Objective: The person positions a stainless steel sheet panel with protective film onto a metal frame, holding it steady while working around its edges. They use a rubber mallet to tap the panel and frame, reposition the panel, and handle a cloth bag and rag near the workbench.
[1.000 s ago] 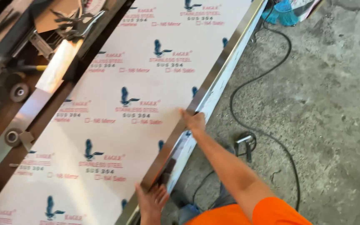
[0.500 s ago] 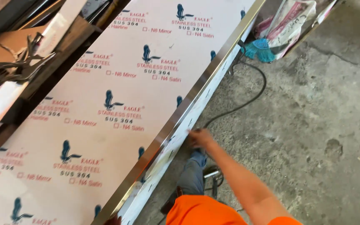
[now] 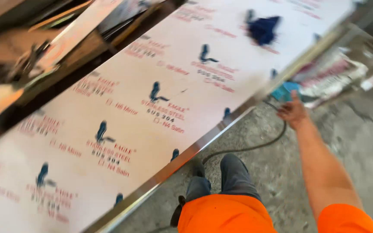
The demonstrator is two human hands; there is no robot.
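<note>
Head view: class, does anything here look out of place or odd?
A dark blue crumpled cloth lies on the film-covered metal sheet. A black cable trails loose across the concrete floor near the person's legs, under the right hand.

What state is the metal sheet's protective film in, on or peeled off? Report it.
On: printed white film covers the sheet's whole visible top; only the folded edge shows bare metal.

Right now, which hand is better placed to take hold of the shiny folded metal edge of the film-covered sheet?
The right hand: it reaches out beside the shiny folded metal edge, apart from it. The left hand is out of view.
</note>
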